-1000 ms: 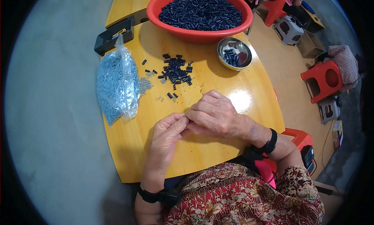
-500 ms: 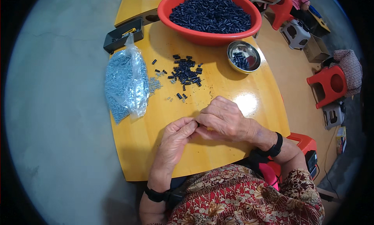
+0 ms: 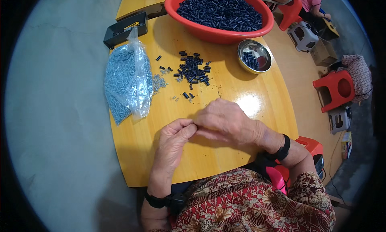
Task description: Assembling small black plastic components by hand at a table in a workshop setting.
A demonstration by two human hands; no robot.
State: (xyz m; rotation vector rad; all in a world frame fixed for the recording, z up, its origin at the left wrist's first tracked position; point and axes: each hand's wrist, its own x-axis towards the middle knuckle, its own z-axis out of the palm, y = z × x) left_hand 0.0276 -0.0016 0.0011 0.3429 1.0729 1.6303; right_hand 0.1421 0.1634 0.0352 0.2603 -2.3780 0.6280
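Note:
Over the near part of the yellow table, my left hand (image 3: pixel 175 137) is closed in a pinch, thumb against forefinger. Only a trace of a small dark piece shows at its fingertips. My right hand (image 3: pixel 227 121) meets those fingertips with bent, closed fingers, slightly blurred; what it grips is hidden. Beyond the hands lies a loose pile of short black cylindrical parts (image 3: pixel 194 69). Small metal springs (image 3: pixel 159 82) are scattered beside it. A clear plastic bag (image 3: pixel 120 81), full of similar small silvery pieces, rests at the table's left edge.
A large red basin (image 3: pixel 219 36) heaped with black parts stands at the back. Right of it, a metal bowl (image 3: pixel 263 57) holds several more. A dark tray (image 3: pixel 116 34) with a yellow-handled tool sits far left. Red stool (image 3: pixel 337 85) and another person (image 3: pixel 309 1) are off to the right.
Both hands have shifted slightly left, still together at the fingertips. The dark piece between them is now mostly covered. The whole view has turned a little.

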